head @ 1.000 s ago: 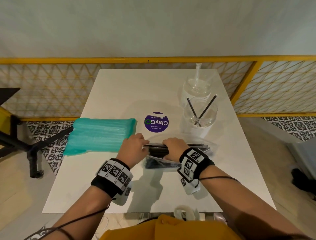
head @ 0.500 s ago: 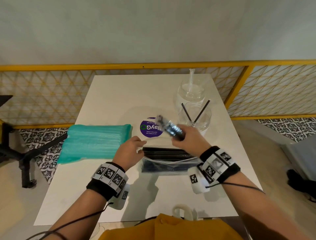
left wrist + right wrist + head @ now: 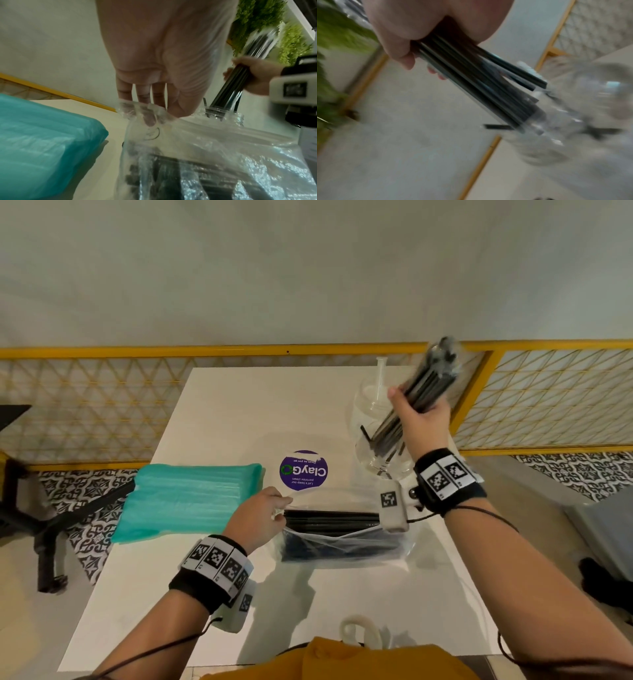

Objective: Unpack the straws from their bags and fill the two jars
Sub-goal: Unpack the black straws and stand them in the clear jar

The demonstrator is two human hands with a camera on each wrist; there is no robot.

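My right hand [image 3: 423,409] grips a bundle of black straws [image 3: 416,392], tilted, with its lower ends inside the mouth of the near clear jar [image 3: 380,460]. The right wrist view shows the same black straws [image 3: 479,86] entering that jar [image 3: 556,128], blurred. A far clear jar [image 3: 368,405] holds one clear straw [image 3: 379,378]. My left hand [image 3: 263,513] pinches the open edge of a clear bag [image 3: 342,542] of black straws lying on the table; the left wrist view shows my fingers [image 3: 147,97] on the bag's edge [image 3: 188,148]. A teal bag of straws [image 3: 188,501] lies to the left.
The white table [image 3: 239,412] carries a round purple sticker [image 3: 304,470] at its middle. A yellow railing [image 3: 205,350] with mesh runs behind and to the right of the table. A black chair base [image 3: 44,529] stands on the floor at left.
My right hand lifted a bundle of black straws out of the clear bag, carried it up and right, and tipped it into the near jar. The left hand stayed on the bag.
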